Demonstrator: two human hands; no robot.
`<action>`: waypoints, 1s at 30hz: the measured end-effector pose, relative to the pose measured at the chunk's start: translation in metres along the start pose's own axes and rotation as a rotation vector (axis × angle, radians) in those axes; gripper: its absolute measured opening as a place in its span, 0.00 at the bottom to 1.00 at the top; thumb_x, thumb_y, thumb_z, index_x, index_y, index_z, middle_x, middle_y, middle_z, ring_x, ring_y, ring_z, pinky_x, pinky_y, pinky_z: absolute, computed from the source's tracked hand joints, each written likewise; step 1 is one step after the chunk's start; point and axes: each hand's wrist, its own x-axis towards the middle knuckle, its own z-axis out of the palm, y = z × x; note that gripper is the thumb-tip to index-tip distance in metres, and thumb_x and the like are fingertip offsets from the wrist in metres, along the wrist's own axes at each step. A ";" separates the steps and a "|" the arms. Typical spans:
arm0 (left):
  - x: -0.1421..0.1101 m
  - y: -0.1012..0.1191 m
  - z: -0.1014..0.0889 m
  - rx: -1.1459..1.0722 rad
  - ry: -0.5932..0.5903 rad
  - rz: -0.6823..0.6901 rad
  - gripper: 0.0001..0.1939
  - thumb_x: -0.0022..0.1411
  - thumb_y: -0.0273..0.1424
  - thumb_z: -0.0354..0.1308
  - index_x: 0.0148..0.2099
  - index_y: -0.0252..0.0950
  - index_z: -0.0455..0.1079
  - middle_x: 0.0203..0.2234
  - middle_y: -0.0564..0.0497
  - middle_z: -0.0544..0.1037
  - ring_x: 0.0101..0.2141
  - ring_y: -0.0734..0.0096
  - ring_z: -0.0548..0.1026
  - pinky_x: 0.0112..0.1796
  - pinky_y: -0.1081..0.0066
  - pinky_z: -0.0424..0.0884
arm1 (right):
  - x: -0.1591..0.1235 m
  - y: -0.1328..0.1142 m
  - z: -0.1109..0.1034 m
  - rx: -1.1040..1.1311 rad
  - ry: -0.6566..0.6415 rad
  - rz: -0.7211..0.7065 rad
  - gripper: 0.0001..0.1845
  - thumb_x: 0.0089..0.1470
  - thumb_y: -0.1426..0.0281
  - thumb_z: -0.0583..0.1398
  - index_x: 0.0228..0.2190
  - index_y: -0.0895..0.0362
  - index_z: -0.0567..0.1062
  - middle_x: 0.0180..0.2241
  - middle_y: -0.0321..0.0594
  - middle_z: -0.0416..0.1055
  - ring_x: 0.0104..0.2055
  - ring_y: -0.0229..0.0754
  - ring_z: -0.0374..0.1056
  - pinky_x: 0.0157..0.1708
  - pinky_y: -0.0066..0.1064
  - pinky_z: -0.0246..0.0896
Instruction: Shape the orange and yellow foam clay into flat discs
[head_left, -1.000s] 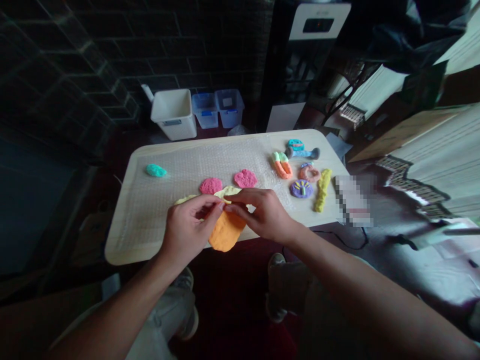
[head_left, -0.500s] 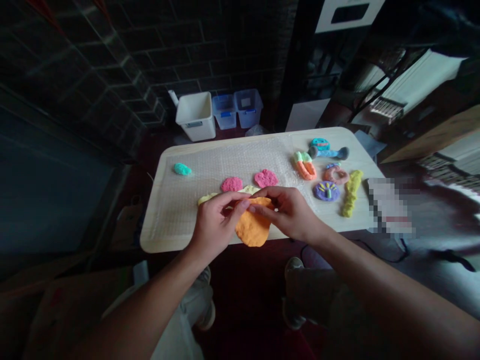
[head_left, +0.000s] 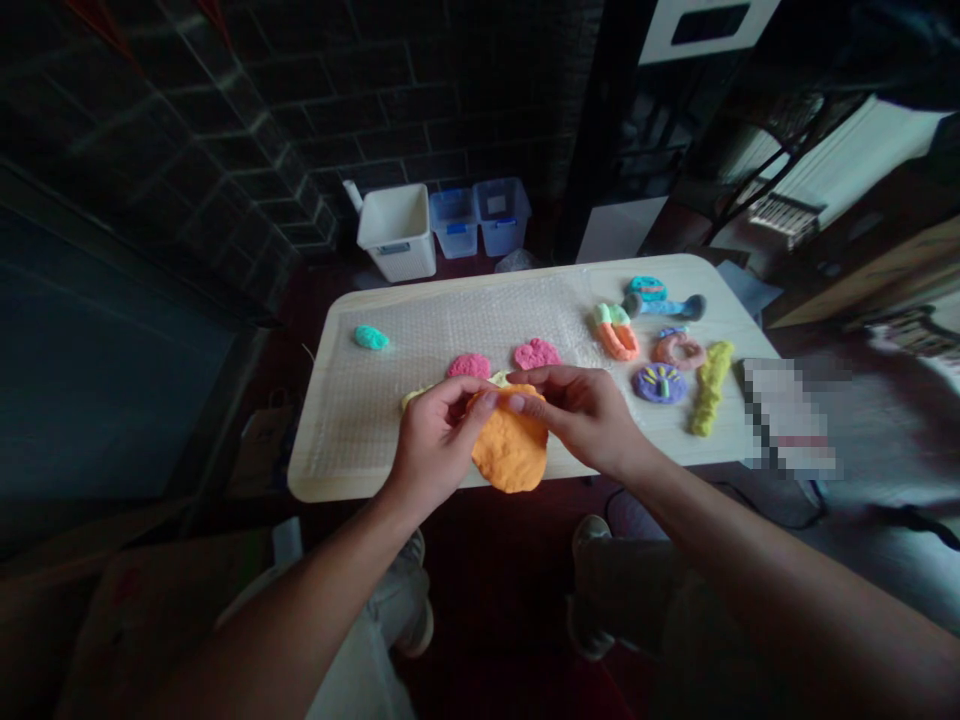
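A flattened orange piece of modelling clay (head_left: 511, 450) hangs from my fingers above the table's near edge. My left hand (head_left: 439, 425) pinches its upper left side between thumb and fingers. On its upper right, my right hand (head_left: 581, 410) grips it the same way, thumb in front. Behind my hands lies pale yellow clay (head_left: 414, 396), mostly hidden by them. Two pink clay lumps, one on the left (head_left: 469, 366) and one on the right (head_left: 537, 353), rest just beyond. A turquoise clay lump (head_left: 370, 337) sits farther left on the bubble wrap (head_left: 420, 320).
On the table's (head_left: 315, 487) right side are several shaped clay pieces: an orange-and-green U shape (head_left: 617, 335), a purple disc (head_left: 660, 384), a pinkish ring (head_left: 679, 350), a blue dumbbell shape (head_left: 666, 307) and a yellow strip (head_left: 711, 390). Plastic bins (head_left: 397, 235) stand behind the table.
My view has swung left, so the table sits farther right in the picture. The orange clay shows more fully, its upper edge raised between my fingers; both hands keep hold of it.
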 end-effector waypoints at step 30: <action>-0.002 0.007 0.003 0.350 0.013 0.191 0.12 0.76 0.37 0.53 0.38 0.40 0.70 0.28 0.53 0.75 0.31 0.68 0.73 0.33 0.69 0.67 | -0.006 -0.001 0.008 -0.065 -0.057 -0.038 0.24 0.60 0.48 0.69 0.31 0.58 0.78 0.26 0.35 0.70 0.27 0.35 0.62 0.25 0.28 0.56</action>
